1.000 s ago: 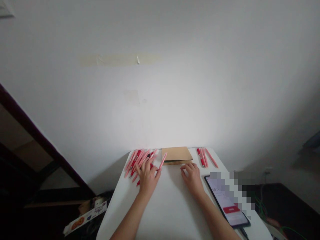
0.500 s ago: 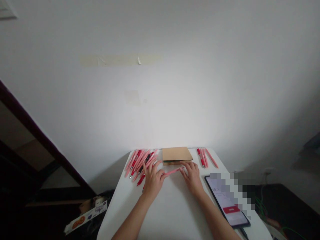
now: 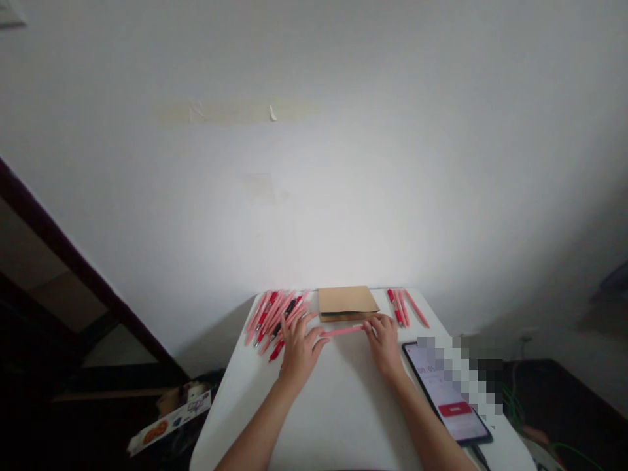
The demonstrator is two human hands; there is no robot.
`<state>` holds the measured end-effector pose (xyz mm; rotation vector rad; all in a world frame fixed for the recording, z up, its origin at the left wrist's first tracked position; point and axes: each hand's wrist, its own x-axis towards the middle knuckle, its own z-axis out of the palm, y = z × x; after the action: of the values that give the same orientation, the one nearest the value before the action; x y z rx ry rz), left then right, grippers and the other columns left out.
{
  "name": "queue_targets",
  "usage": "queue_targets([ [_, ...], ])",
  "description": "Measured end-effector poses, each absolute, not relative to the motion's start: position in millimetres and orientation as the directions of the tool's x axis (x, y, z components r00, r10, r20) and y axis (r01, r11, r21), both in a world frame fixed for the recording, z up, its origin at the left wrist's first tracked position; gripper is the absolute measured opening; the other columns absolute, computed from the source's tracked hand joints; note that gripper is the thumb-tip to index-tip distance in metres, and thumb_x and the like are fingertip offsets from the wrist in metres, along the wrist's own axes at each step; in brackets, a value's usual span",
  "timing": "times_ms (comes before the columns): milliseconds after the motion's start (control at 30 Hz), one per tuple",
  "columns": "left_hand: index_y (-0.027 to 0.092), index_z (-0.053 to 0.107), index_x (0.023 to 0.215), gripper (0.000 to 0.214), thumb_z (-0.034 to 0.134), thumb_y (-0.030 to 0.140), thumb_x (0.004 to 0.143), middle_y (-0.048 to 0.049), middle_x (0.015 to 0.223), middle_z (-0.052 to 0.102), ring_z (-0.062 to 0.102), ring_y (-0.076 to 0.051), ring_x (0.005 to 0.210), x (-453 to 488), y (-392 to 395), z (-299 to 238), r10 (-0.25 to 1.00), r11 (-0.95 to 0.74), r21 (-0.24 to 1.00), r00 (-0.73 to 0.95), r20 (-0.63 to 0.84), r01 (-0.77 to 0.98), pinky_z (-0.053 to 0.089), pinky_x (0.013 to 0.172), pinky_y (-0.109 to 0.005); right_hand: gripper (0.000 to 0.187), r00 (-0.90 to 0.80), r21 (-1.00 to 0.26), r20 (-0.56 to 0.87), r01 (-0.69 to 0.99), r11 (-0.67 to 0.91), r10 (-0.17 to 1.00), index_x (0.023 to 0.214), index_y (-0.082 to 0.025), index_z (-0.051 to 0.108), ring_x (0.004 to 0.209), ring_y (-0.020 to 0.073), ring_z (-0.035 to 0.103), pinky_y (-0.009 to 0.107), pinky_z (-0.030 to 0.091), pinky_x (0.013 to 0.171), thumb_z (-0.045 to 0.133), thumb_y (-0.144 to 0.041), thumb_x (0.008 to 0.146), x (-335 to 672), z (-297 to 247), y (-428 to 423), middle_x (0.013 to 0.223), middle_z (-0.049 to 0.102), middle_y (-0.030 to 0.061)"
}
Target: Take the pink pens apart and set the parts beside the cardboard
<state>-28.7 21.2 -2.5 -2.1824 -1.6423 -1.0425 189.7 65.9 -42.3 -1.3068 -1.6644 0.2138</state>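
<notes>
A pink pen [image 3: 343, 331] lies level between my two hands over the white table [image 3: 338, 405]. My right hand [image 3: 383, 341] pinches its right end. My left hand [image 3: 300, 345] has its thumb at the pen's left end while its fingers spread toward a heap of several pink and red pens [image 3: 275, 314] at the table's back left. A flat brown cardboard box [image 3: 347, 301] sits just behind the held pen.
A small row of pink and red pens [image 3: 405, 307] lies at the back right. A phone [image 3: 449, 400] with a lit screen rests by my right forearm. A white wall rises behind the table. A printed box [image 3: 169, 424] lies on the dark floor at left.
My left hand lifted a pink pen from the heap and brought it to the middle. My right hand took its other end and the pen shifted right, now level.
</notes>
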Motion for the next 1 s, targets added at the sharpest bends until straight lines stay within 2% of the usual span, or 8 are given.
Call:
queue_targets([
  [333, 0.029, 0.072, 0.087, 0.011, 0.062, 0.035, 0.087, -0.0030, 0.118, 0.066, 0.052, -0.025, 0.120, -30.3, 22.3, -5.0, 0.759, -0.341, 0.238, 0.117, 0.640, 0.909, 0.009, 0.116, -0.065, 0.048, 0.034, -0.687, 0.519, 0.611, 0.393, 0.854, 0.078, -0.023, 0.066, 0.103, 0.0262, 0.046, 0.045, 0.039, 0.095, 0.033, -0.053, 0.097, 190.2, -41.2, 66.0, 0.102, 0.061, 0.0086],
  [500, 0.029, 0.072, 0.086, 0.014, 0.059, 0.033, 0.089, -0.0035, 0.117, 0.067, 0.052, -0.027, 0.120, -31.4, 22.3, -5.4, 0.776, -0.326, 0.250, 0.107, 0.622, 0.912, 0.012, 0.115, -0.065, 0.049, 0.020, -0.688, 0.512, 0.609, 0.396, 0.859, 0.077, -0.024, 0.067, 0.105, 0.0258, 0.046, 0.044, 0.039, 0.097, 0.034, -0.054, 0.097, 189.5, -38.8, 62.8, 0.103, 0.060, 0.0081],
  [700, 0.028, 0.071, 0.084, 0.014, 0.059, 0.023, 0.087, -0.0030, 0.113, 0.066, 0.052, -0.026, 0.117, -31.9, 22.3, -5.4, 0.792, -0.312, 0.243, 0.110, 0.600, 0.918, 0.012, 0.114, -0.067, 0.047, -0.009, -0.687, 0.506, 0.600, 0.409, 0.863, 0.075, -0.024, 0.068, 0.108, 0.0258, 0.045, 0.043, 0.038, 0.098, 0.037, -0.053, 0.097, 189.4, -39.5, 62.0, 0.106, 0.060, 0.0076],
  [1000, 0.027, 0.070, 0.079, 0.015, 0.060, 0.016, 0.083, -0.0048, 0.109, 0.059, 0.047, -0.028, 0.116, -32.9, 23.1, -6.0, 0.798, -0.283, 0.205, 0.111, 0.592, 0.937, 0.017, 0.110, -0.067, 0.044, -0.009, -0.716, 0.488, 0.568, 0.406, 0.873, 0.074, -0.024, 0.070, 0.112, 0.0280, 0.043, 0.047, 0.036, 0.100, 0.043, -0.053, 0.095, 187.3, -38.9, 61.7, 0.113, 0.057, 0.0087],
])
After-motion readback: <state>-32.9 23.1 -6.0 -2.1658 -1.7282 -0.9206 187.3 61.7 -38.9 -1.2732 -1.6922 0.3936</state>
